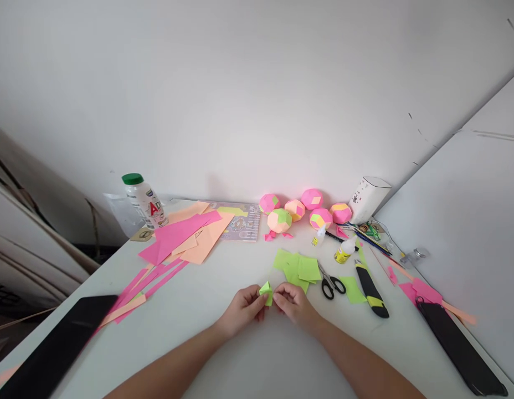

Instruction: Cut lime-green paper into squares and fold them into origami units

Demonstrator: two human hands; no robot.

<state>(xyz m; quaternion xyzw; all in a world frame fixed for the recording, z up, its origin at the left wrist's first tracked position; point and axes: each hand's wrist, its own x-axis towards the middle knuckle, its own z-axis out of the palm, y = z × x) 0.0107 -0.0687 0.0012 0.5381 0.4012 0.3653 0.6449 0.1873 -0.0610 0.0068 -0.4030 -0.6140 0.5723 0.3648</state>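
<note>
Between both hands, above the white table, is a small folded piece of green paper (266,289). My left hand (245,305) pinches it from the left, thumb in front. From the right, my right hand (293,302) has thumb and fingertips closed on the paper's right edge. Just beyond the hands lie several green paper squares (309,270). Black-handled scissors (332,285) rest to the right of these squares, their blades partly over them. One more green sheet (351,289) lies beside a black and yellow utility knife (370,291).
Several folded paper balls (279,220) sit by the wall, with two small glue bottles (344,251) in front. Pink and peach sheets (207,238), a notebook (246,221) and a white bottle (143,202) stand left. Black flat objects lie at left (61,343) and right (458,346).
</note>
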